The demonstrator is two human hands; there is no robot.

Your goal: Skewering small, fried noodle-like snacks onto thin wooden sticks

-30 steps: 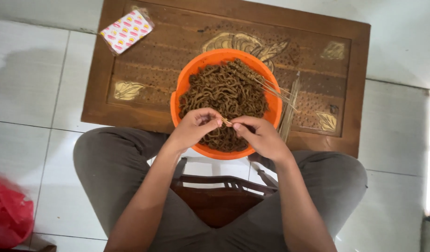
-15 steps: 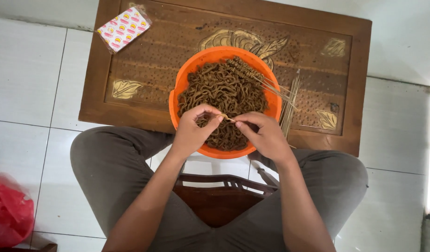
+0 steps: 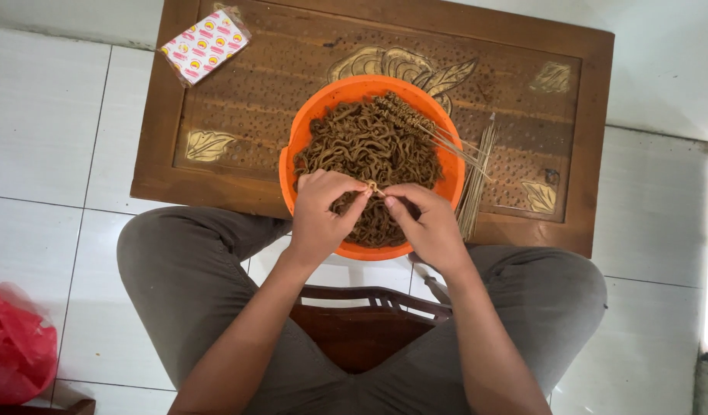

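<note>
One orange bowl [image 3: 300,154] of brown strips [image 3: 369,146]

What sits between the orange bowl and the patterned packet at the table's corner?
Nothing: in the head view, only bare carved wood of the table lies between the orange bowl and the patterned packet.
</note>
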